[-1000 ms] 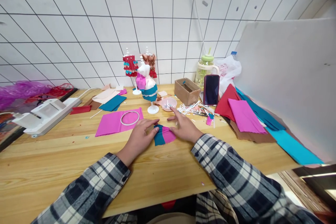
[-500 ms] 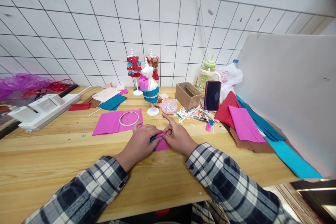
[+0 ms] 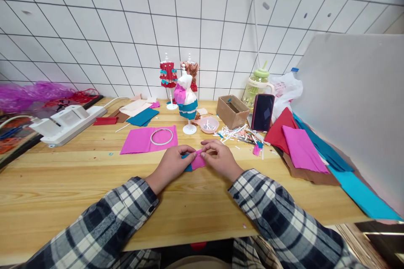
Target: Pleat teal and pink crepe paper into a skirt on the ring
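Between my hands is a small piece of pink crepe paper with a teal piece at its left side. My left hand pinches its upper left edge between thumb and fingers. With thumb and fingertips, my right hand grips the pink paper's right side. Beyond them stands a small white dress form wearing a teal band at the hem and a pink piece on its side. Left of it, a silvery ring lies on a larger pink paper sheet.
Behind are two dressed forms, one red, one brown. A pink dish, paper scraps, cardboard box, phone and green-lidded bottle stand right. Coloured sheets line the right; a power strip lies left.
The view has shifted, so the scene sits further right. My right index finger, stretched out before, is now bent in toward the paper. More of the pink piece shows between my hands.
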`<action>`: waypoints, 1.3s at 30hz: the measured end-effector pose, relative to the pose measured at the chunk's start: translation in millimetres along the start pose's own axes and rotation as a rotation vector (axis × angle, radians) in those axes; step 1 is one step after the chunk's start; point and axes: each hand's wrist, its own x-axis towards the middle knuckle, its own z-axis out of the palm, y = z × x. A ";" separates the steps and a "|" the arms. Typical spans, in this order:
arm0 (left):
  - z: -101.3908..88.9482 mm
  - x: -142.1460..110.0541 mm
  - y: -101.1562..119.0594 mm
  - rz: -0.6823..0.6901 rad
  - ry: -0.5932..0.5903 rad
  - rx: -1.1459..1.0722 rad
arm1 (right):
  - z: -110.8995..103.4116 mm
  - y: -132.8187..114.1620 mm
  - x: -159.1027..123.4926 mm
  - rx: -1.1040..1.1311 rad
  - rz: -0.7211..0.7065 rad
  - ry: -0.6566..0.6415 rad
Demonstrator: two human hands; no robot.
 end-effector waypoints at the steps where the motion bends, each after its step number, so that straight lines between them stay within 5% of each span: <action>1: 0.5 -0.2 0.6 0.004 -0.003 -0.014 | 2.0 1.2 0.0 0.007 0.023 0.007; 7: 0.8 -0.9 3.1 0.017 -0.016 -0.055 | 6.5 2.7 -0.6 0.029 0.135 -0.020; 16: 1.2 -0.9 6.3 0.047 0.008 -0.076 | 6.9 0.0 -2.8 -0.078 0.015 0.014; 21: -0.2 -0.2 4.5 0.057 0.009 -0.037 | 2.1 0.3 0.6 -0.055 0.152 0.091; 29: 0.6 3.0 -5.7 0.108 -0.048 0.070 | 1.9 8.4 4.0 0.120 0.177 -0.098; 39: -2.6 4.9 -6.8 0.120 -0.129 0.078 | -2.4 12.1 5.9 0.022 0.102 -0.090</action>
